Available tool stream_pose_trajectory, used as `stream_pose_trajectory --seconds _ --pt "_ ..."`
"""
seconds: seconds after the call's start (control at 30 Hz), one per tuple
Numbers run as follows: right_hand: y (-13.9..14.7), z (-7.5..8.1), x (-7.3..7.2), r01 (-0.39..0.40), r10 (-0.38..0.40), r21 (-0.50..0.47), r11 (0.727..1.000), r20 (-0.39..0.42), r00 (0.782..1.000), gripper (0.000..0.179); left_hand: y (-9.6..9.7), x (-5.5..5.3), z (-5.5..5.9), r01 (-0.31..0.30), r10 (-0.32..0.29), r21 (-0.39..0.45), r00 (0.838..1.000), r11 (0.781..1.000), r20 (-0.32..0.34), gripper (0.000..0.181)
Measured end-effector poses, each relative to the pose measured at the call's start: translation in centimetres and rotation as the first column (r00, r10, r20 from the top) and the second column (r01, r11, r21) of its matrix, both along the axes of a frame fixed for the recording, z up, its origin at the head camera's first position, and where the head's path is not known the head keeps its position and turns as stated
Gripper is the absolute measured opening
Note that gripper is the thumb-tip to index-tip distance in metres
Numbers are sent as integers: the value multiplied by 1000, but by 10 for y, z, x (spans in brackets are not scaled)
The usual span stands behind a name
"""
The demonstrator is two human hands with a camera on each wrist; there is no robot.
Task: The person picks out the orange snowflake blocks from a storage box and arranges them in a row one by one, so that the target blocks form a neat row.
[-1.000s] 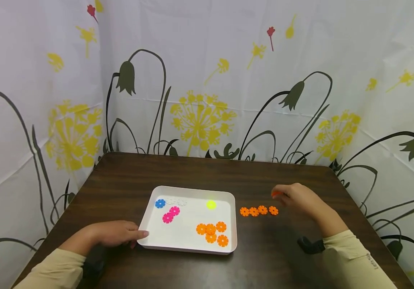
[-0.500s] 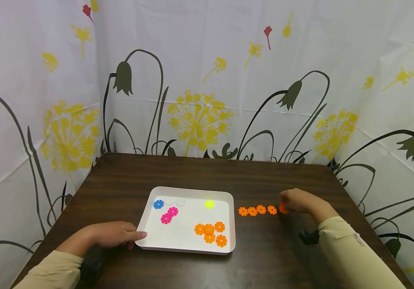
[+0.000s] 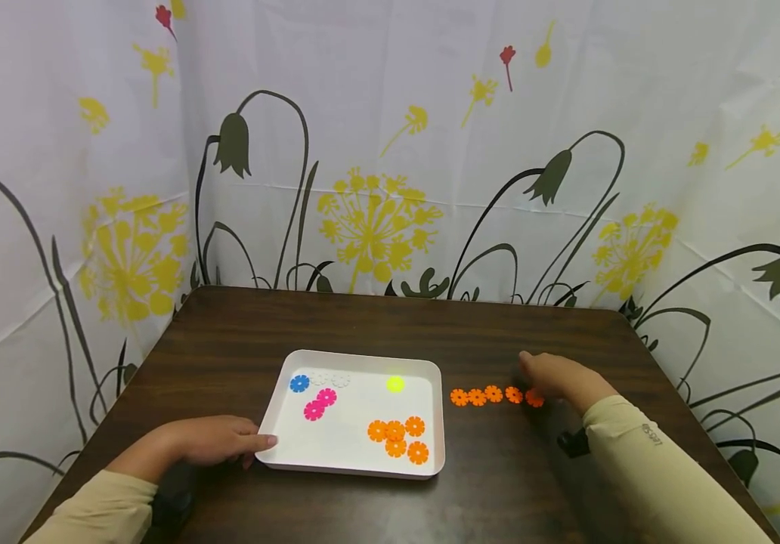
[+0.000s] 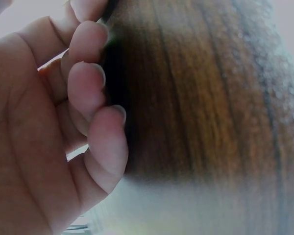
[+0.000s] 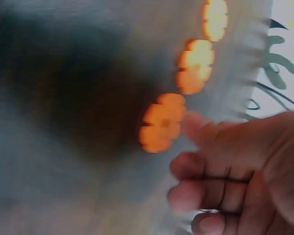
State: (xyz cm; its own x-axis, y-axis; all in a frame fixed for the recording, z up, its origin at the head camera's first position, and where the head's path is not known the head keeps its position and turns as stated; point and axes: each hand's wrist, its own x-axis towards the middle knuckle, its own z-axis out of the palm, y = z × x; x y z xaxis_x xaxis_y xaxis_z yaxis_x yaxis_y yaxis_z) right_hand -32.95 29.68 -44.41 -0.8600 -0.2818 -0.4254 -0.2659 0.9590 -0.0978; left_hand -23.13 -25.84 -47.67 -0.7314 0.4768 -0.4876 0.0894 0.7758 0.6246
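Since half a second ago, the right hand point(image 3: 562, 376) has shifted off the end disc point(image 5: 157, 120), and more of that orange flower-shaped piece shows. It lies flat on the desk point(image 3: 363, 317), farthest from the tray point(image 3: 335, 446) in a row of five. The other row discs point(image 3: 493, 394) are spaced closely, some touching or nearly so. The right hand seems to hold nothing; its fingers bend loosely with narrow spacing, a fingertip just beside the disc's edge, though whether they touch I cannot tell. The left hand point(image 3: 209, 440) grips the tray's near left corner, thumb over the rim, fingers curled outside it.

The discs look thin, light and fairly stiff, probably plastic, so they should slide easily on the smooth desk and be awkward to lift from flat. The notched edge is likely the best hold: thumb and fingertip pinching opposite sides, or one edge tipped up first. They seem unlikely to break, but a careless nudge could knock the row out of line. Of the tray's orange discs point(image 3: 418, 452), some overlap, so a pinch there should take the top one by its free edge.
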Motion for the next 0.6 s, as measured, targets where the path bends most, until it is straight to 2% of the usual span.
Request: stream_pose_trajectory --seconds 0.1,0.2,0.3,0.4,0.5,0.6 --pt "-11 12 -2 -54 53 -17 998 -54 997 22 -1 0 0 5 -5 7 1000 1000 -9 44" --pt "-30 26 -4 -141 137 -17 990 -146 980 19 -2 0 0 5 -5 6 1000 1000 -11 44" --pt "-58 36 -4 -195 188 -13 981 -217 958 35 -3 0 0 -2 2 4 1000 1000 -6 44" --pt "-93 38 1 -246 236 -4 969 -269 934 52 -4 2 0 -4 4 5 1000 1000 -6 44" --pt "-128 35 12 -324 323 42 945 -281 904 62 -3 3 -1 -2 2 8 1000 1000 -3 44" --pt "-158 31 27 -412 426 109 905 -239 873 62 -1 2 -1 7 -7 11 1000 1000 -3 44"
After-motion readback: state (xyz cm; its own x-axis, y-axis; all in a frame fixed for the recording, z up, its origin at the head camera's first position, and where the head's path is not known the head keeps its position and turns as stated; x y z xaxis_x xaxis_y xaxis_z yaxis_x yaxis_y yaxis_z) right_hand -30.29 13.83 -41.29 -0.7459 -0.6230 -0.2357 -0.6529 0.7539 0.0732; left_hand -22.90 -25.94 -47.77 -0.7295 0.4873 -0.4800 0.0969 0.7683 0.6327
